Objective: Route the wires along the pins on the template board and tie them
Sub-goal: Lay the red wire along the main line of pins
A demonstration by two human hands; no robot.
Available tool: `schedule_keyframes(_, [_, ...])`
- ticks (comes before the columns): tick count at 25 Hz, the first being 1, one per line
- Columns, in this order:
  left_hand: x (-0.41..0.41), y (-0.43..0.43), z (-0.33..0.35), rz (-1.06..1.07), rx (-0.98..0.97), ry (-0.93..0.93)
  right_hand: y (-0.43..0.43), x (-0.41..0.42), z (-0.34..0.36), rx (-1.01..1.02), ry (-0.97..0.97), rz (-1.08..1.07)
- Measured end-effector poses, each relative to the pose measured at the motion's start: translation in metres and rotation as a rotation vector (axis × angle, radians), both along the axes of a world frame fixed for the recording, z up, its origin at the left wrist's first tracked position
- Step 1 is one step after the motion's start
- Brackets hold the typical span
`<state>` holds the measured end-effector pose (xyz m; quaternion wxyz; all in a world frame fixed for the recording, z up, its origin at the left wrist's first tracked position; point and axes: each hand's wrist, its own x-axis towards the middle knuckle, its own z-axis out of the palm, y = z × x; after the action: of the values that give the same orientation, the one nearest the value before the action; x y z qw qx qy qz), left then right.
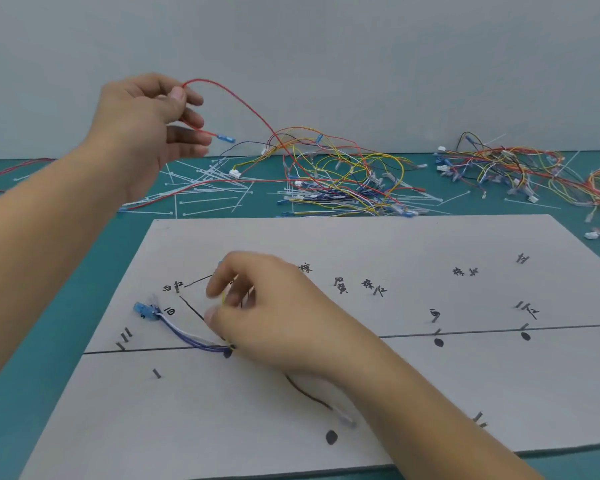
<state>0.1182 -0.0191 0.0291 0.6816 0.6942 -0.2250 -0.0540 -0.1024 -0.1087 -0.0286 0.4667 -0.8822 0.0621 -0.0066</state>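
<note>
The grey template board [361, 393] lies in front of me, with black lines, handwritten marks and short metal pins [126, 334]. My left hand [146, 126] is raised above the table and pinches a red wire [243, 105] that ends in a blue terminal [226, 137]; the wire arcs back down into the wire pile. My right hand [257, 306] rests on the board's left half, fingers closed on routed wires, a yellow one showing between them. A blue and white wire bundle [184, 334] with a blue connector [142, 309] runs from the left to my right hand.
A tangle of loose coloured wires [343, 174] and white cable ties [201, 188] covers the green mat behind the board. More wire bundles [506, 168] lie at the back right. A grey wall stands behind the table.
</note>
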Motion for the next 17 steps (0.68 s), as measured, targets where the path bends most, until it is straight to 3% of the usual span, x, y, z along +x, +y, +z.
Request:
schedule_keyframes(3, [-0.021,0.011,0.008,-0.075,-0.014,-0.075,-0.017,0.007,0.017,0.327,-0.041,-0.216])
schedule_keyframes(7, [-0.046,0.029,0.005,-0.213,0.069,-0.171,-0.036,0.014,0.046,1.136,-0.040,-0.233])
schedule_keyframes(9, [-0.061,0.038,0.000,-0.274,0.128,-0.251,-0.045,0.026,0.050,1.378,-0.012,-0.273])
schedule_keyframes(11, [-0.077,0.049,-0.009,-0.333,0.202,-0.336,-0.056,0.042,0.052,1.435,-0.014,-0.323])
schedule_keyframes(13, [-0.091,0.066,-0.022,-0.346,0.303,-0.409,-0.067,0.053,0.055,1.339,-0.028,-0.341])
schedule_keyframes(17, [-0.099,0.110,-0.043,-0.229,0.540,-0.504,-0.114,0.059,0.057,1.352,-0.101,-0.403])
